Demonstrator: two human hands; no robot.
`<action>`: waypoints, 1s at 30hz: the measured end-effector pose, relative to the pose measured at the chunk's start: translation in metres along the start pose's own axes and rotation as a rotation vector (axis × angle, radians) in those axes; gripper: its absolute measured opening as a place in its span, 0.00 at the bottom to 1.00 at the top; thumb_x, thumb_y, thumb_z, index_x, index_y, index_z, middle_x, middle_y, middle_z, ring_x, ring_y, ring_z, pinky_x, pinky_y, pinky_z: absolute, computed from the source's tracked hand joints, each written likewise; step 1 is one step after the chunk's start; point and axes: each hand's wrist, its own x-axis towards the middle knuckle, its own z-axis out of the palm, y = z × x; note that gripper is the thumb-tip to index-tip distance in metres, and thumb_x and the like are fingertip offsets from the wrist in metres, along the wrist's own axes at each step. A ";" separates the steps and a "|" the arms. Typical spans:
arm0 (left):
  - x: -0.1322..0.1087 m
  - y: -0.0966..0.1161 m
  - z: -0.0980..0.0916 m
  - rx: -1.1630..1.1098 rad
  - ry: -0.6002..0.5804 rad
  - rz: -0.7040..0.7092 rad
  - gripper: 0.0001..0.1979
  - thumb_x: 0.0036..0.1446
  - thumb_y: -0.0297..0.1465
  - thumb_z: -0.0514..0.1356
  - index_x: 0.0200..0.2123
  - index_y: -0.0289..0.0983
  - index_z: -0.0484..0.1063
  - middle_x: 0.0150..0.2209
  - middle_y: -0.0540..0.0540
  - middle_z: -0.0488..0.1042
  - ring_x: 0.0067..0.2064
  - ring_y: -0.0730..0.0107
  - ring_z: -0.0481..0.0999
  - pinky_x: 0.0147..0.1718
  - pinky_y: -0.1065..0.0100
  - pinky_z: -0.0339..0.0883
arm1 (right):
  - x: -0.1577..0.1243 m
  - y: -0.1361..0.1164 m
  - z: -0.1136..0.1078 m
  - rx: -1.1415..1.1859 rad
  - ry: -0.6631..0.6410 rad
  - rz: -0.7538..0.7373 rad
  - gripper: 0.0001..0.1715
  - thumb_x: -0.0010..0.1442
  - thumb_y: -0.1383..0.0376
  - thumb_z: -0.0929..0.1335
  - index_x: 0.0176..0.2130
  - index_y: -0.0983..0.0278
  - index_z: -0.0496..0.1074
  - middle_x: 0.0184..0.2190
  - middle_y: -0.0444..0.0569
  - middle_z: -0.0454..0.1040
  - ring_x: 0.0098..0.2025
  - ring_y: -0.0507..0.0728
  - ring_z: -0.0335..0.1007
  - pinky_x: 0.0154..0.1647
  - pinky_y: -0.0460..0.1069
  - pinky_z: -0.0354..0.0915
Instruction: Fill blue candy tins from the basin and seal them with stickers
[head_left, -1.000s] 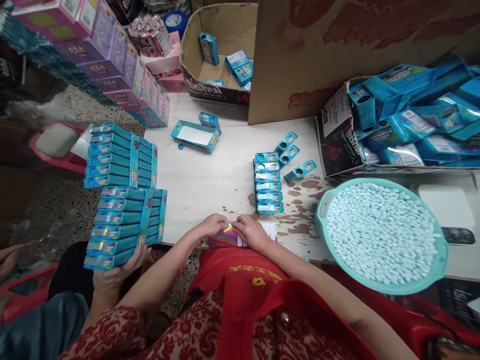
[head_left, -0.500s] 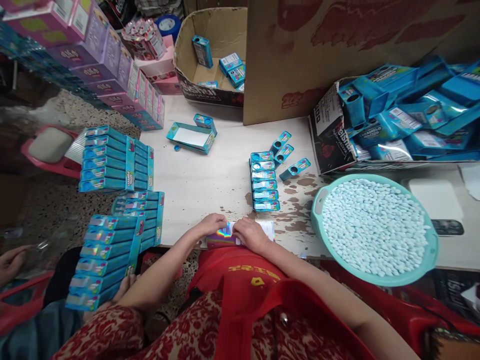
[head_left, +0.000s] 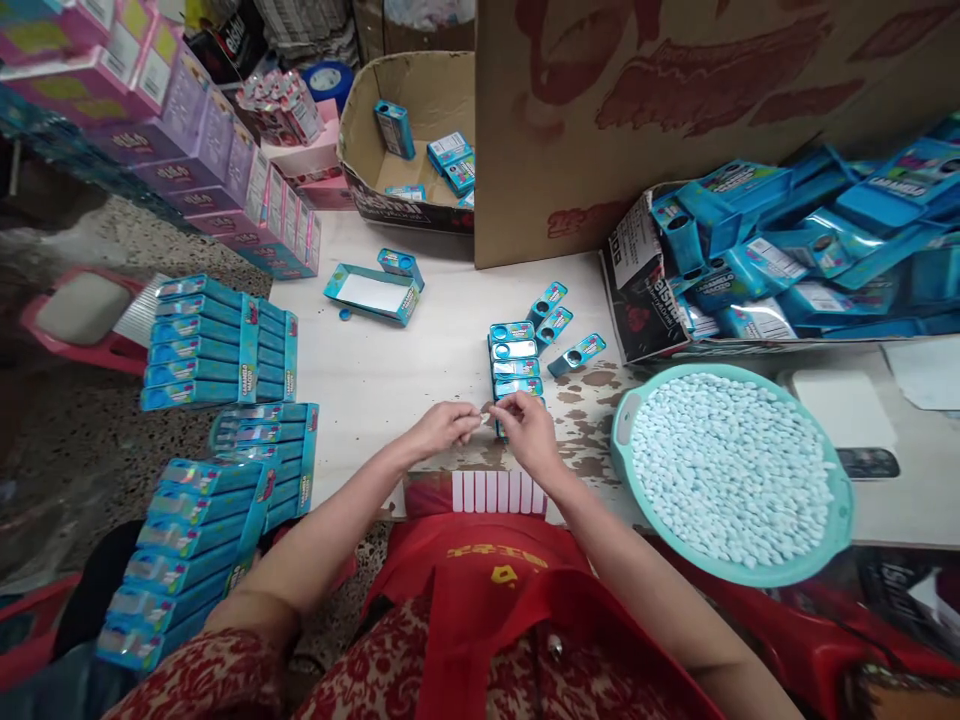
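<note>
My left hand (head_left: 448, 427) is closed in a pinch just left of a row of small blue candy boxes (head_left: 514, 368). My right hand (head_left: 529, 430) is pinched over the near end of that row, hiding part of it. The fingertips of both hands almost meet; what lies between them is too small to make out. Below the hands, at the table's front edge, lies a sheet with white strips (head_left: 499, 492). Three more blue boxes with dark round holes (head_left: 576, 354) stand loosely to the right of the row's far end.
A turquoise basin (head_left: 621, 455) full of pale candies stands at right. Behind it is a carton (head_left: 634, 285) heaped with blue boxes. An open blue tray (head_left: 366, 292) lies at the back left. Stacked blue display packs (head_left: 217, 345) and pink-purple boxes (head_left: 202, 170) line the left side.
Both hands have risen from the sheet at the table edge toward the row of boxes, uncovering the white strips. The view has shifted slightly. A person's hands at left no longer show.
</note>
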 end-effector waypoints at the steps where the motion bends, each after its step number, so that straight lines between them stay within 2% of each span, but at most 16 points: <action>1: 0.012 0.005 -0.007 -0.005 0.009 0.022 0.12 0.55 0.39 0.53 0.32 0.35 0.67 0.20 0.54 0.65 0.23 0.76 0.64 0.26 0.72 0.58 | 0.011 0.002 0.000 -0.001 0.050 0.017 0.06 0.53 0.64 0.68 0.26 0.63 0.68 0.28 0.46 0.71 0.33 0.55 0.65 0.37 0.49 0.61; 3: 0.037 0.014 -0.021 -0.032 0.032 0.072 0.12 0.54 0.38 0.53 0.37 0.35 0.65 0.19 0.55 0.64 0.23 0.75 0.64 0.25 0.73 0.58 | 0.034 0.007 0.000 0.034 0.094 0.088 0.06 0.53 0.63 0.67 0.27 0.63 0.69 0.26 0.45 0.71 0.31 0.55 0.65 0.35 0.49 0.61; 6: 0.070 0.023 -0.037 -0.040 0.043 0.137 0.09 0.54 0.34 0.53 0.37 0.36 0.60 0.20 0.55 0.64 0.23 0.77 0.64 0.25 0.74 0.58 | 0.066 0.012 -0.003 0.010 0.129 0.158 0.06 0.53 0.62 0.67 0.28 0.63 0.69 0.25 0.44 0.70 0.29 0.54 0.64 0.34 0.49 0.61; 10: 0.100 0.024 -0.048 0.021 0.045 0.177 0.06 0.52 0.29 0.51 0.35 0.37 0.57 0.20 0.56 0.64 0.23 0.78 0.63 0.25 0.74 0.57 | 0.095 0.016 -0.003 -0.199 0.246 0.114 0.06 0.51 0.64 0.68 0.26 0.63 0.69 0.32 0.50 0.67 0.39 0.60 0.61 0.44 0.55 0.59; 13: 0.113 0.018 -0.048 -0.015 0.068 0.141 0.07 0.50 0.27 0.51 0.35 0.37 0.55 0.20 0.57 0.63 0.23 0.77 0.63 0.25 0.74 0.58 | 0.104 0.019 0.004 -0.260 0.277 0.145 0.06 0.50 0.66 0.68 0.24 0.63 0.66 0.34 0.52 0.65 0.43 0.62 0.59 0.47 0.57 0.57; 16: 0.118 0.012 -0.041 -0.047 0.104 0.074 0.07 0.52 0.27 0.51 0.36 0.38 0.54 0.21 0.56 0.64 0.23 0.77 0.65 0.26 0.73 0.60 | 0.105 0.023 0.011 -0.261 0.294 0.161 0.04 0.50 0.69 0.67 0.27 0.63 0.65 0.36 0.52 0.64 0.44 0.62 0.58 0.49 0.57 0.56; 20: 0.121 0.004 -0.022 0.188 0.229 -0.114 0.08 0.56 0.27 0.48 0.40 0.37 0.54 0.23 0.52 0.68 0.26 0.71 0.70 0.29 0.70 0.63 | 0.106 0.027 0.012 -0.262 0.308 0.156 0.08 0.49 0.71 0.66 0.33 0.63 0.63 0.37 0.51 0.63 0.43 0.60 0.58 0.49 0.56 0.57; 24: 0.125 0.002 -0.012 0.345 0.295 -0.166 0.10 0.55 0.29 0.52 0.41 0.37 0.58 0.34 0.42 0.73 0.39 0.59 0.73 0.37 0.64 0.62 | 0.109 0.027 0.011 -0.287 0.292 0.144 0.06 0.50 0.73 0.62 0.31 0.63 0.63 0.36 0.51 0.63 0.40 0.59 0.59 0.47 0.56 0.58; 27: 0.115 0.003 -0.019 0.438 0.253 -0.186 0.09 0.52 0.32 0.56 0.38 0.38 0.64 0.39 0.39 0.74 0.45 0.53 0.71 0.41 0.62 0.59 | 0.106 0.024 0.008 -0.311 0.260 0.107 0.07 0.54 0.73 0.61 0.33 0.64 0.64 0.37 0.53 0.64 0.41 0.60 0.59 0.46 0.56 0.58; 30: 0.079 -0.003 -0.033 0.483 0.149 -0.205 0.09 0.49 0.34 0.58 0.34 0.37 0.68 0.36 0.41 0.75 0.43 0.57 0.71 0.39 0.65 0.60 | 0.093 0.016 0.001 -0.406 0.178 -0.037 0.08 0.58 0.71 0.61 0.39 0.65 0.66 0.41 0.57 0.65 0.46 0.63 0.58 0.47 0.58 0.57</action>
